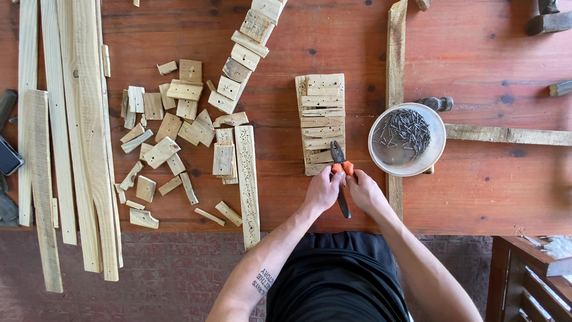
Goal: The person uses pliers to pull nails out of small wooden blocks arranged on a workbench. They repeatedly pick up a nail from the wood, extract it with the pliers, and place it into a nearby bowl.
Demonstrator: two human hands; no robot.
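A single screen shows in this overhead view of the desk [476,197]: a dark, flat phone-like device [8,157] lies at the far left edge, just beside the long pale wooden slats [65,119]. Its rectangular glass face is black with a bluish sheen and sits tilted, partly cut off by the frame's border. Whether the display is lit cannot be told. No packages, labels or signs appear anywhere else on the red-brown surface.
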